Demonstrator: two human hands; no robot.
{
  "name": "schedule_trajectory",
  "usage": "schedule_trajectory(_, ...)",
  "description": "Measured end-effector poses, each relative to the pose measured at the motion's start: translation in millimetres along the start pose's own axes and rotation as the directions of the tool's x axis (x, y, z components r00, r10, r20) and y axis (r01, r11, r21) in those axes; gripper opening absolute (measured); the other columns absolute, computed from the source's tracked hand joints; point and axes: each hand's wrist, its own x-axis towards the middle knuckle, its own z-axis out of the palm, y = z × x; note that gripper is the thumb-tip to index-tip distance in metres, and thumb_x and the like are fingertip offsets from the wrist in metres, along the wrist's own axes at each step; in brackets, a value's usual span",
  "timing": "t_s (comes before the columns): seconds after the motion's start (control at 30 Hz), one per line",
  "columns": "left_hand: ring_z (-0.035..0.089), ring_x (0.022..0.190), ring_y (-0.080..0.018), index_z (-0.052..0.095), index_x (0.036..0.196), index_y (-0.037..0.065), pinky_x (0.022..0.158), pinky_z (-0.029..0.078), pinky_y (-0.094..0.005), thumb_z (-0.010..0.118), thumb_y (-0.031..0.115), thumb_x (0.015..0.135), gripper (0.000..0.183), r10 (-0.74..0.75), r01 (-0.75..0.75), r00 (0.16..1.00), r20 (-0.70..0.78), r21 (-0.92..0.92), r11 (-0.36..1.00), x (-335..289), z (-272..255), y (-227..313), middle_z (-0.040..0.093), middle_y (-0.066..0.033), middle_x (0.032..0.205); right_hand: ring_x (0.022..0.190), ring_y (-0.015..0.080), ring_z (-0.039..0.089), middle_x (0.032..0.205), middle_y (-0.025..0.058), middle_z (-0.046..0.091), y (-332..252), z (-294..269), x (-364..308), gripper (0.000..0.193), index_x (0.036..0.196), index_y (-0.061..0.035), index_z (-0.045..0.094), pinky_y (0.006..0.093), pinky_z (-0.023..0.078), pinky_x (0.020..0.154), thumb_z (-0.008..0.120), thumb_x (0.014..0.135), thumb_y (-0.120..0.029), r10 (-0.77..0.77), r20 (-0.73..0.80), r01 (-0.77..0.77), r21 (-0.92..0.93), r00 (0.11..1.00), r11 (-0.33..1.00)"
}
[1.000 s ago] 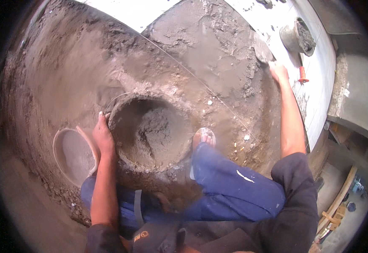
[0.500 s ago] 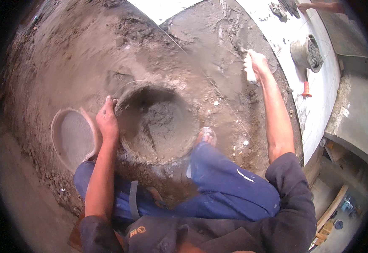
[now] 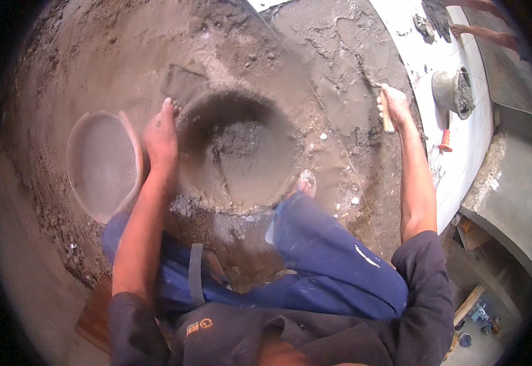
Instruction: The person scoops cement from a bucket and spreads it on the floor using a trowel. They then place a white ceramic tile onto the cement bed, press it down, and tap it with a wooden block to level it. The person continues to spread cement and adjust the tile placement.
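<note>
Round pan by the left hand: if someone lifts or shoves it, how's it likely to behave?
The round pan looks shallow, thin-walled and rigid, so probably stiff rather than floppy. Only a grey film shows inside, so likely light for its size. It sits tilted on loose rubble beside the left hand, so a push may rock or tip it. Its mortar-dusted rim could feel gritty, not slippery.
</note>
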Motion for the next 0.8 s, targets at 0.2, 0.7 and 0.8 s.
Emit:
schedule_trajectory(0.2, 0.063, 0.099, -0.0204, 0.070, 0.108, -0.010, 0.093, 0.045, -0.0310, 0.053, 0.051, 0.100, 0.064, 0.088, -0.087, 0.996, -0.026, 0.028, 0.996, -5, -1, 3, 0.071, -0.0154, 0.104, 0.057, 0.0097, 0.055, 0.072, 0.0001, 0.058, -36, 52, -59, 0.027, 0.095, -0.0072, 0.060, 0.0273, 0.047, 0.048, 0.057, 0.099, -0.034, -0.107, 0.316, 0.125, -0.038, 0.943, 0.991)
schedule_trajectory(0.7, 0.065, 0.099, -0.0206, 0.071, 0.110, -0.007, 0.091, 0.046, -0.0325, 0.052, 0.049, 0.101, 0.059, 0.144, -0.145, 0.989, 0.013, 0.064, 0.987, 0, -7, -11, 0.073, -0.0145, 0.104, 0.093, 0.0358, 0.069, 0.099, 0.0182, 0.071, 98, -27, -127, 0.038, 0.109, -0.0075, 0.067, 0.0441, 0.053, 0.080, 0.057, 0.095, -0.041, -0.384, -0.050, 0.292, -0.563, 0.922, 0.773)
schedule_trajectory(0.8, 0.065, 0.099, -0.0194, 0.071, 0.109, -0.007, 0.090, 0.046, -0.0336, 0.050, 0.045, 0.102, 0.057, 0.153, -0.153, 0.988, 0.033, 0.001, 0.988, 14, -7, -26, 0.074, -0.0138, 0.105, 0.094, 0.0373, 0.068, 0.101, 0.0175, 0.070, 146, -31, -161, 0.035, 0.110, -0.0105, 0.067, 0.0453, 0.053, 0.079, 0.056, 0.096, -0.041, -0.482, -0.138, 0.301, -0.626, 0.865, 0.720)
